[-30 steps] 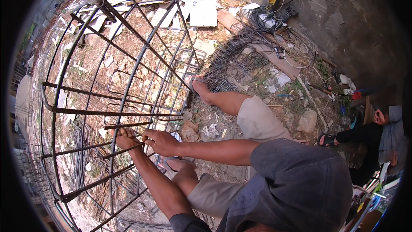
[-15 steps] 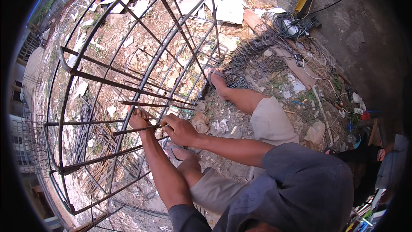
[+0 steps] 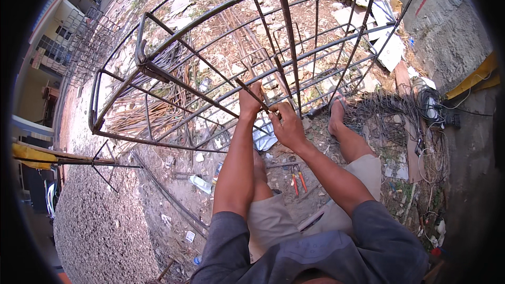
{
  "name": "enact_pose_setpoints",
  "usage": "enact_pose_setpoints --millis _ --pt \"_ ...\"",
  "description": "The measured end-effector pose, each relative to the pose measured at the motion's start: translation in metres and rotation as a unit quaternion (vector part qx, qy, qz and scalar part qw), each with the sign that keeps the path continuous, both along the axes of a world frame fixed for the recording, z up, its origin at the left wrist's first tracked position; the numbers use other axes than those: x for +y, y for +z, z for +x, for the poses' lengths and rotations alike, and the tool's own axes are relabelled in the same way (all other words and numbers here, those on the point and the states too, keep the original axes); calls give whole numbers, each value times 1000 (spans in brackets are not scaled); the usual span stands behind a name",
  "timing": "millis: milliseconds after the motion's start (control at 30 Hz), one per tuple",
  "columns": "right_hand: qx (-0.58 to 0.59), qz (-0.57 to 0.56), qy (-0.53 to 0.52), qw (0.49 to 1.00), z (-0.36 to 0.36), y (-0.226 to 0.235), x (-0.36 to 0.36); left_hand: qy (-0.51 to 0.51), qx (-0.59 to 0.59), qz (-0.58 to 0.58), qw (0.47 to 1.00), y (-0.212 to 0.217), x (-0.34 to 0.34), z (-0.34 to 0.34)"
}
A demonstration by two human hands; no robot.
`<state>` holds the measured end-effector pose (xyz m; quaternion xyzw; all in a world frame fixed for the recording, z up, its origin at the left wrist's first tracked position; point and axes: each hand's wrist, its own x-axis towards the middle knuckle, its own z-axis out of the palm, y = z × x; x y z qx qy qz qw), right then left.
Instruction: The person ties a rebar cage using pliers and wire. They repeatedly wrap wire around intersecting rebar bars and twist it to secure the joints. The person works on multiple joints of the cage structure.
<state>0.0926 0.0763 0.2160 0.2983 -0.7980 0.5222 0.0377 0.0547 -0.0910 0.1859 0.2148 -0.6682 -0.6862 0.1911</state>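
Observation:
A long cage of dark steel reinforcing bars (image 3: 286,31), tied with square stirrups, slants across the ground in front of me. My left hand (image 3: 249,102) is closed at one of its long bars, its fingers partly hidden by a short rebar piece (image 3: 256,98) that crosses over it. Just to the right, my right hand (image 3: 288,125) has thumb and fingertips pinched together by that piece's lower end. Whatever lies between these fingers is too small to make out. Pliers with orange-red handles (image 3: 298,181) lie on the ground below my hands.
Loose bars (image 3: 144,113) lie in a heap beneath the cage's left part. A tangle of thin rods (image 3: 389,115) is right of my foot. White broken boards (image 3: 386,47) lie at the far right; a gravel pile (image 3: 105,221) is at the near left.
My view has swung left, so cage and hands appear farther right and higher. The pliers and gravel pile have come into view. Both hands stay together at the cage.

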Motion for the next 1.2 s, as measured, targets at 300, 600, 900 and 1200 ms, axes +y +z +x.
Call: enact_pose_setpoints --millis 300,600,900,1200 --pt "-110 51 99 988 -10 12 9 -13 -63 -75 995 -5 -9 11" --pt "-113 69 78 988 -30 -2 19 25 -40 -138 989 27 20 16" --pt "-149 19 142 978 -17 -16 9 103 4 -265 959 24 59 107" --pt "-83 51 95 991 -23 -48 22 82 -99 -228 965 29 25 161"
